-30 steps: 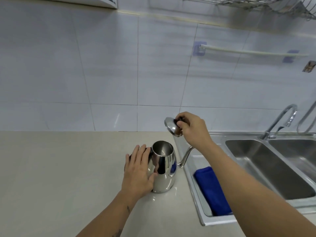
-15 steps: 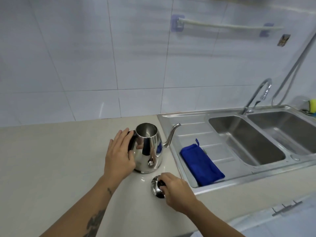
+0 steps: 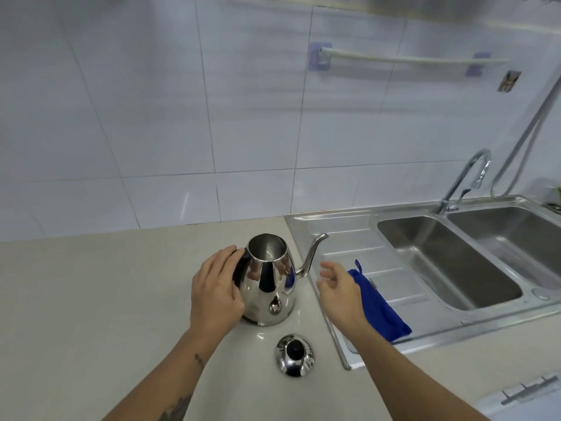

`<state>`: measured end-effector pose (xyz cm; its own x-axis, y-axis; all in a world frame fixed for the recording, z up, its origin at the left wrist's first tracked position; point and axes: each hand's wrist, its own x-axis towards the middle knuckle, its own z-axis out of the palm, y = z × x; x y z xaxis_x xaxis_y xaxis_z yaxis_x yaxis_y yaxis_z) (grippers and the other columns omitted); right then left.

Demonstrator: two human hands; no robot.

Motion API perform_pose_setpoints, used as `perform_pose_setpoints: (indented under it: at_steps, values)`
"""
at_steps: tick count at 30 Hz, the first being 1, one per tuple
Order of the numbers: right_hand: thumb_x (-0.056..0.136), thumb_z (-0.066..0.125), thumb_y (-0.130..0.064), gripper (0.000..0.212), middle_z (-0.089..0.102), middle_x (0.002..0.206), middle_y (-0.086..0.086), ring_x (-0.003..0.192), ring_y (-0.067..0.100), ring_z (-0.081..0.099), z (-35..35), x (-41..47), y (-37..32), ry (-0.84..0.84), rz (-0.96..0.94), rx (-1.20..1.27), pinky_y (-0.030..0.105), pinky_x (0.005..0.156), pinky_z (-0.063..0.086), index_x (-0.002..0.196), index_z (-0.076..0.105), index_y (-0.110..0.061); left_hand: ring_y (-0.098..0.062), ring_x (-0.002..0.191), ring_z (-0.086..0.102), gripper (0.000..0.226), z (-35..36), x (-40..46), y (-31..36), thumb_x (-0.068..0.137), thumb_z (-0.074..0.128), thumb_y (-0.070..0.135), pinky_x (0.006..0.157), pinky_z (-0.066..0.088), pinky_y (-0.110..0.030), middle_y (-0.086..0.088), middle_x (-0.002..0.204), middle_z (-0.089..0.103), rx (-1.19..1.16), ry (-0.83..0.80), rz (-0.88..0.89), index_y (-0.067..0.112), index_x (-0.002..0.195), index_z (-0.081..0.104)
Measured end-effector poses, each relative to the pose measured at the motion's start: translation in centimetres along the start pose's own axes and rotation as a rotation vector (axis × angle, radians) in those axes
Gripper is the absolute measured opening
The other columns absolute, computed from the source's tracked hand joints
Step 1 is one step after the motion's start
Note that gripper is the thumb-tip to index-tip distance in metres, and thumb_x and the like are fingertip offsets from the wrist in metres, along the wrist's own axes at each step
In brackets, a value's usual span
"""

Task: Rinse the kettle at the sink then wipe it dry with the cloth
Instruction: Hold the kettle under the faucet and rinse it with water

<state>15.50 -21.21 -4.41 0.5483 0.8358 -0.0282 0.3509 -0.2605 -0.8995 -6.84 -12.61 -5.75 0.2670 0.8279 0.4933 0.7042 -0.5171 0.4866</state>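
A shiny steel kettle stands upright and lidless on the beige counter, its thin spout pointing right toward the sink. My left hand is wrapped around the kettle's black handle on its left side. The kettle's lid lies on the counter in front of the kettle, black knob up. My right hand hovers empty with fingers apart, right of the kettle and above the sink's drainboard edge. A folded blue cloth lies on the drainboard, partly hidden by my right hand.
The steel double sink fills the right side, with a curved tap behind the two basins. White wall tiles carry a towel rail. A cabinet handle shows at the lower right.
My right hand set the lid down on the counter in front of the kettle, let go of it and lifted up and right. My left hand stayed on the kettle's handle.
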Motion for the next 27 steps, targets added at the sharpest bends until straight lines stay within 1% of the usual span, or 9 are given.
perform_pose_setpoints:
  at_steps: [2, 4, 7, 12, 16, 19, 22, 25, 27]
  values:
    - [0.097, 0.057, -0.011, 0.043, 0.062, 0.126, -0.001, 0.107, 0.012, 0.062, 0.2, 1.7, -1.5, -0.007, 0.071, 0.180, 0.035, 0.091, 0.056, 0.137, 0.052, -0.024, -0.019, 0.128, 0.044, 0.076, 0.1, 0.2, 0.0, 0.068, 0.057, -0.007, 0.104, 0.041, -0.039, 0.007, 0.141, 0.051, 0.007, 0.014, 0.006, 0.024, 0.137, 0.051]
    - [0.096, 0.059, -0.009, 0.042, 0.064, 0.119, -0.004, 0.107, 0.014, 0.063, 0.9, 2.9, -2.5, -0.035, 0.106, 0.306, 0.038, 0.094, 0.055, 0.135, 0.053, -0.026, -0.020, 0.124, 0.045, 0.077, 0.1, 0.3, 0.1, 0.066, 0.057, -0.009, 0.101, 0.041, -0.037, 0.007, 0.139, 0.052, 0.018, 0.022, 0.016, 0.024, 0.136, 0.053]
    - [0.097, 0.058, -0.008, 0.023, 0.069, 0.100, -0.005, 0.101, 0.019, 0.067, 1.9, 4.2, -3.1, -0.005, 0.123, 0.310, 0.047, 0.098, 0.055, 0.109, 0.062, -0.026, -0.020, 0.119, 0.046, 0.077, 0.2, 0.7, -0.2, 0.066, 0.056, -0.011, 0.100, 0.045, -0.038, 0.007, 0.137, 0.052, 0.008, 0.020, 0.033, 0.023, 0.135, 0.053]
    - [0.096, 0.058, -0.010, 0.026, 0.073, 0.100, -0.001, 0.099, 0.021, 0.070, 2.6, 5.4, -2.0, 0.023, 0.129, 0.246, 0.049, 0.098, 0.055, 0.090, 0.067, -0.033, -0.019, 0.106, 0.050, 0.071, 0.2, 1.2, -0.6, 0.066, 0.038, -0.004, 0.089, 0.050, -0.036, 0.012, 0.127, 0.058, -0.047, 0.062, 0.030, 0.026, 0.126, 0.060]
    - [0.095, 0.059, -0.002, 0.027, 0.075, 0.099, 0.001, 0.100, 0.022, 0.071, 2.1, 5.8, -1.8, -0.011, 0.134, 0.273, 0.048, 0.096, 0.057, 0.089, 0.070, -0.026, -0.017, 0.096, 0.052, 0.067, 0.1, 2.1, -0.5, 0.066, 0.033, 0.001, 0.083, 0.051, -0.038, 0.017, 0.115, 0.062, -0.107, 0.080, 0.001, 0.031, 0.117, 0.065]
    - [0.097, 0.057, 0.000, 0.023, 0.074, 0.105, 0.003, 0.103, 0.021, 0.070, 0.9, 5.4, -1.6, -0.009, 0.125, 0.307, 0.042, 0.093, 0.059, 0.098, 0.069, -0.019, -0.017, 0.095, 0.056, 0.063, 0.1, 3.2, 0.1, 0.067, 0.036, 0.000, 0.083, 0.051, -0.038, 0.016, 0.113, 0.064, -0.160, 0.094, 0.023, 0.028, 0.113, 0.069]
    - [0.096, 0.058, -0.001, 0.020, 0.075, 0.106, 0.007, 0.105, 0.024, 0.071, -1.5, 5.3, -1.4, 0.023, 0.091, 0.345, 0.039, 0.089, 0.060, 0.109, 0.070, -0.010, -0.013, 0.097, 0.056, 0.060, 0.0, 4.4, 1.7, 0.070, 0.041, -0.004, 0.085, 0.050, -0.031, 0.017, 0.114, 0.065, -0.217, 0.114, 0.077, 0.027, 0.112, 0.071]
    - [0.096, 0.058, 0.000, 0.019, 0.075, 0.102, 0.009, 0.100, 0.023, 0.071, -4.0, 5.3, -1.9, 0.051, 0.038, 0.365, 0.040, 0.090, 0.059, 0.107, 0.071, -0.008, -0.013, 0.098, 0.058, 0.057, -0.2, 5.6, 3.6, 0.075, 0.043, -0.004, 0.086, 0.047, -0.021, 0.017, 0.114, 0.065, -0.263, 0.112, 0.127, 0.027, 0.113, 0.071]
    - [0.095, 0.058, 0.002, 0.019, 0.074, 0.095, 0.009, 0.095, 0.023, 0.071, -6.4, 5.4, -2.1, 0.085, 0.001, 0.383, 0.040, 0.090, 0.059, 0.102, 0.071, -0.009, -0.013, 0.098, 0.059, 0.055, 0.3, 6.3, 5.4, 0.076, 0.041, -0.001, 0.087, 0.047, -0.022, 0.017, 0.114, 0.065, -0.294, 0.106, 0.173, 0.028, 0.113, 0.070]
